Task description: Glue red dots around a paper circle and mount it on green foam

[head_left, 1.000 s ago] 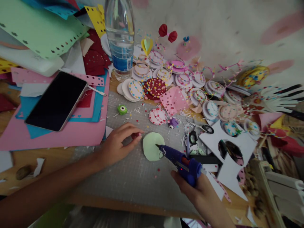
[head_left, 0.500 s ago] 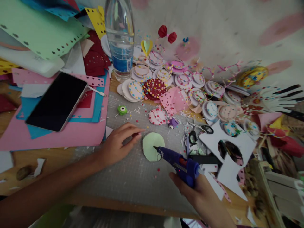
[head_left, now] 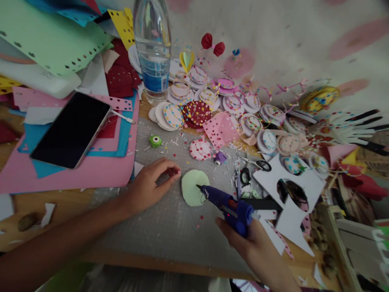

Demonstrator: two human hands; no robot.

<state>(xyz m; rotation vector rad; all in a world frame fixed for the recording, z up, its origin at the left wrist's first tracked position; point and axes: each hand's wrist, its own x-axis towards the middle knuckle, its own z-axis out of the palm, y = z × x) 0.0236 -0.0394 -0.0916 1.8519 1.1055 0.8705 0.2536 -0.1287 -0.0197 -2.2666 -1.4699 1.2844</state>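
Note:
A pale green paper disc (head_left: 191, 194) lies flat on the grey cutting mat (head_left: 146, 239). My right hand (head_left: 258, 243) grips a dark blue hot glue gun (head_left: 226, 205), whose nozzle tip points at the middle of the disc. Whether the tip touches the paper I cannot tell. Just left of the disc, my left hand (head_left: 154, 182) has its fingers curled, with thumb and fingertips brought together. Anything pinched there is too small to make out. Small red star cut-outs (head_left: 201, 217) lie on the mat below the disc.
A phone (head_left: 73, 129) rests on coloured paper at left, with a water bottle (head_left: 153, 52) behind. Several decorated paper discs (head_left: 197, 114) crowd the back. Green (head_left: 155, 140) and purple (head_left: 220, 157) punches, scissors (head_left: 263, 164) and white paper scraps (head_left: 291, 223) surround the mat.
The fingers of my left hand have curled in from a more stretched-out pose by the disc's edge. The glue gun stays over the disc, almost unmoved.

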